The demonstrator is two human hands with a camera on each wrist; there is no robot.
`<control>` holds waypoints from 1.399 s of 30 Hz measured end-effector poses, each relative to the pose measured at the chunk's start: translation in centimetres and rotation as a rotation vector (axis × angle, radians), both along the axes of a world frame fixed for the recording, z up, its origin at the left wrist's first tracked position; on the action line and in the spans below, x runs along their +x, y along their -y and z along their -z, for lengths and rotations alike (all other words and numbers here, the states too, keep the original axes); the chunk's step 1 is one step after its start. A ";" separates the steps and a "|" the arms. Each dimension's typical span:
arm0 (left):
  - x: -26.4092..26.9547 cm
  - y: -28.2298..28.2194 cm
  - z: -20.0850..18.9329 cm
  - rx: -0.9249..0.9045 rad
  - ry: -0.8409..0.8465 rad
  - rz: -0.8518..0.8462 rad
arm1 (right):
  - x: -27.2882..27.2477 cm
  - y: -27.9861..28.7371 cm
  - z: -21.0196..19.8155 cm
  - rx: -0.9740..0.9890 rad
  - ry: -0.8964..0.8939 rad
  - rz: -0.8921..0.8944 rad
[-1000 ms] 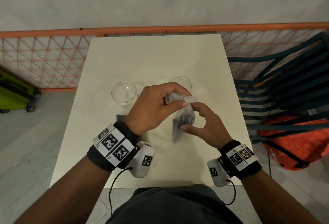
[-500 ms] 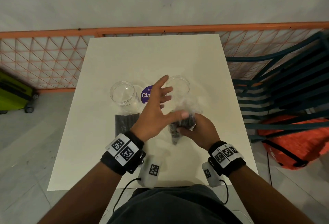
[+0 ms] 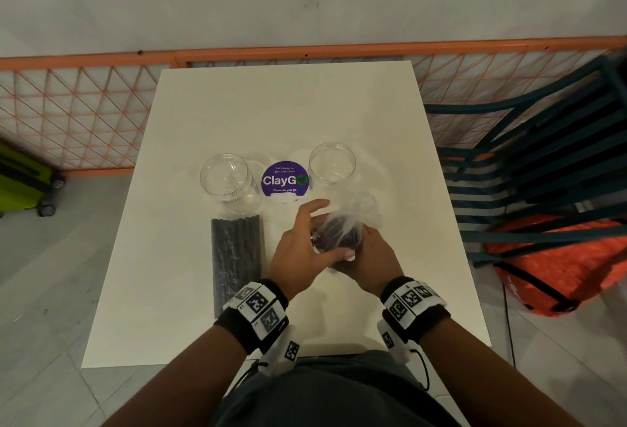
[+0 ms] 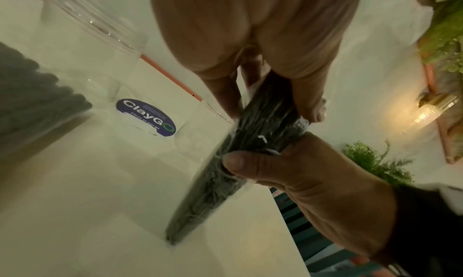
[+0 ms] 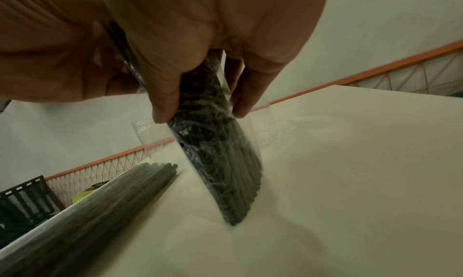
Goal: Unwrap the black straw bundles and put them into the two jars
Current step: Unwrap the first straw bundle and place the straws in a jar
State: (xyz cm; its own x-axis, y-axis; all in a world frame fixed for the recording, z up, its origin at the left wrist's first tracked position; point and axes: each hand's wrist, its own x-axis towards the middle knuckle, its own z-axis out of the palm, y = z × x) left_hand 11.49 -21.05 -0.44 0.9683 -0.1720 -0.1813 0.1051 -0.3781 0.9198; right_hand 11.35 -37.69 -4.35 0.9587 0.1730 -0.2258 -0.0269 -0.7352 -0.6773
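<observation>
Two clear empty jars, the left jar (image 3: 225, 177) and the right jar (image 3: 332, 163), stand mid-table. One wrapped black straw bundle (image 3: 236, 257) lies flat in front of the left jar. A second bundle (image 3: 336, 231) in clear plastic wrap stands tilted with its lower end on the table (image 4: 175, 237). My right hand (image 3: 366, 250) grips it round the middle, thumb in front (image 4: 248, 162). My left hand (image 3: 320, 240) pinches its upper part between thumb and fingers (image 4: 270, 112). Loose wrap (image 3: 364, 209) sticks up above the straws.
A purple round ClayGo sticker (image 3: 285, 180) sits between the jars. The white table (image 3: 288, 104) backs onto an orange mesh fence (image 3: 84, 111). A dark slatted chair (image 3: 543, 155) and an orange bag (image 3: 559, 257) are to the right, a green suitcase (image 3: 20, 182) far left.
My left hand let go of the wrap's twisted top, spread open, then came back down onto the bundle. My right hand closed round the bundle's middle. The wrap's top now hangs loose.
</observation>
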 end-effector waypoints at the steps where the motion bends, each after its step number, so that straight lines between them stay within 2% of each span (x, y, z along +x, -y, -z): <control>1: 0.1 0.1 0.1 0.009 0.002 0.007 | 0.1 0.1 0.1 0.003 0.007 0.012; 5: 0.1 -0.1 1.0 0.010 -0.003 0.105 | 0.2 0.3 0.5 -0.068 -0.038 -0.018; 10: 0.1 -0.5 2.2 0.253 0.101 0.255 | 0.7 0.6 0.6 -0.102 -0.109 -0.011; 11: 0.1 -0.5 2.3 0.245 0.111 0.262 | 0.8 0.6 0.6 -0.108 -0.121 -0.011; 14: 0.1 -0.1 1.6 0.056 0.047 0.240 | 1.0 0.6 1.1 -0.103 -0.169 -0.034; 17: -0.1 0.3 2.3 0.110 0.011 0.221 | 1.3 0.0 1.0 -0.005 -0.144 -0.040; 21: 0.2 0.4 3.4 0.123 0.018 0.158 | 1.3 0.8 0.5 0.215 -0.038 0.067; 24: 0.5 0.6 3.1 0.077 0.071 0.188 | 1.0 0.8 -0.4 0.134 -0.084 0.022; 27: 0.2 0.5 3.0 -0.035 0.013 0.158 | 1.1 0.4 -0.6 0.137 -0.094 0.024; 34: 0.5 0.1 3.9 0.106 0.020 0.193 | 1.4 0.6 -0.3 0.287 -0.060 0.093; 37: 1.1 -0.1 4.6 0.173 0.050 0.245 | 1.3 0.9 -0.5 0.284 -0.044 0.091; 42: 1.4 0.2 3.6 -0.136 0.003 0.205 | 1.5 1.0 -0.5 0.107 -0.161 0.013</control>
State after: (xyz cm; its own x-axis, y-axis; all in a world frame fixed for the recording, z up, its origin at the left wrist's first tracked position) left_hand 12.85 -21.26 -4.04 0.9111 -0.3876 -0.1403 0.0363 -0.2636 0.9640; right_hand 12.83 -38.71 -3.81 0.9140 0.1919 -0.3574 -0.1503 -0.6581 -0.7378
